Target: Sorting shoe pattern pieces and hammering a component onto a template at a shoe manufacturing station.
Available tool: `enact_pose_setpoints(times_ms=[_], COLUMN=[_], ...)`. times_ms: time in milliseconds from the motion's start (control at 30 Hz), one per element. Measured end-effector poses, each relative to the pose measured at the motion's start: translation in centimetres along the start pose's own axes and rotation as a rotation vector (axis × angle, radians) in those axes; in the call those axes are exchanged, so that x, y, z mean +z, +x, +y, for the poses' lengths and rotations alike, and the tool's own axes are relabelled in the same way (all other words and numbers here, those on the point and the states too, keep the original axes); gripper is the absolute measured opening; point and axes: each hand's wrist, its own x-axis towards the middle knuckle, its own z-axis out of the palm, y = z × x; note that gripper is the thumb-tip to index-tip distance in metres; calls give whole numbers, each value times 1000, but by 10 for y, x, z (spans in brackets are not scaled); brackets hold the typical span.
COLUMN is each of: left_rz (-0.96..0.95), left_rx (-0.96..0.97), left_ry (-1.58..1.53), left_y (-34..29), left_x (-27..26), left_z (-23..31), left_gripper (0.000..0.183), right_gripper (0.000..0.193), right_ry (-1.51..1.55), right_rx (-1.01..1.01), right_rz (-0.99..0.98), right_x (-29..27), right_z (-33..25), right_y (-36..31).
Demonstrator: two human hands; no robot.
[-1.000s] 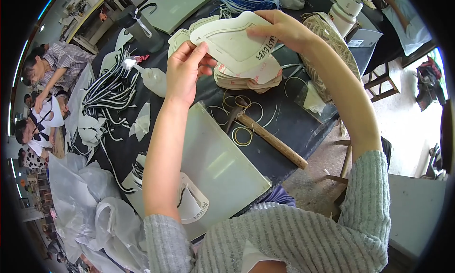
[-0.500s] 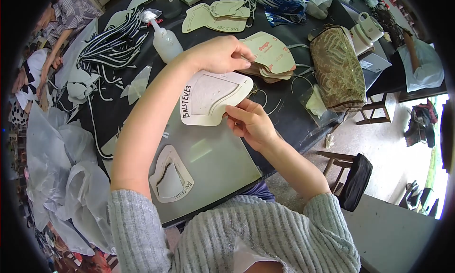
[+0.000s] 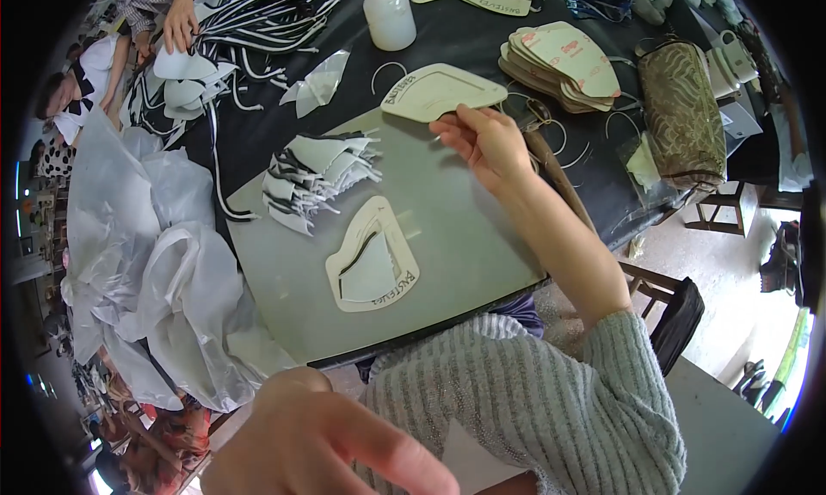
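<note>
My right hand (image 3: 488, 142) pinches the lower right edge of a cream card template (image 3: 446, 91) between thumb and fingers. This template has a curved outline groove and hand lettering, and it sits at the far edge of the grey board (image 3: 465, 228). Close to the camera, my left hand (image 3: 318, 443) looms at the lower edge, away from the board; its fingertips run out of the picture. A second card template (image 3: 403, 245) lies on the board, with a pale piece (image 3: 366, 271) edged in black inside its cut-out. Behind it is a pile of white, black-edged pieces (image 3: 318, 172).
A stack of cream cards (image 3: 564, 65) stands far right, near a patterned pouch (image 3: 684, 116). A white squeeze bottle (image 3: 390, 18) stands at the back. Clear plastic bags (image 3: 172, 271) fill the left side. A co-worker's hand (image 3: 181, 20) touches black-and-white strips (image 3: 258, 22).
My left hand has left the far stack and come back near the camera. My right hand has lowered the template toward the board's far edge. The view has shifted, uncovering the pile of pieces.
</note>
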Motion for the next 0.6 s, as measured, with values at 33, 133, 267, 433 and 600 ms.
enact_pose_setpoints(times_ms=[33, 133, 267, 433, 600], left_rz=[42, 79, -77, -13, 299], left_rx=[85, 29, 192, 217, -165], left_ry=[-16, -153, -236, -205, 380], left_y=[-7, -54, -60, -103, -138], left_x=[6, 16, 2, 7, -5], left_z=[-1, 14, 3, 16, -8], left_gripper=[17, 19, 19, 17, 36], right_gripper=[25, 28, 32, 27, 27], right_ry=[18, 73, 4, -425, -1031], right_rx=[-35, -64, -88, -145, -665], right_rz=[11, 49, 43, -138, -435], right_x=[0, -7, -5, 2, 5], right_z=[-1, -14, -16, 12, 47], right_y=[5, 18, -11, -76, -116])
